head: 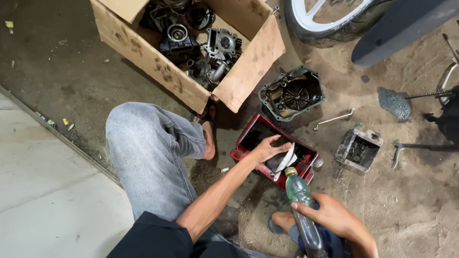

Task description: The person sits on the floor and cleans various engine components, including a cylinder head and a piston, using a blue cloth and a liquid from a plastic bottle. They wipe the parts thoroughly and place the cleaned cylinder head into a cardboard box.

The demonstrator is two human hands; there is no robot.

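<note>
Plastic bottle (301, 200) over red tray (248, 138)

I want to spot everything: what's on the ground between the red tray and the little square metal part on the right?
In the head view, bare dirt separates the red tray and square metal part; a bent metal rod lies just above.

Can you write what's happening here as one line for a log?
left hand: holds pale part over red tray | right hand: grips plastic bottle | cardboard box: engine parts
</note>
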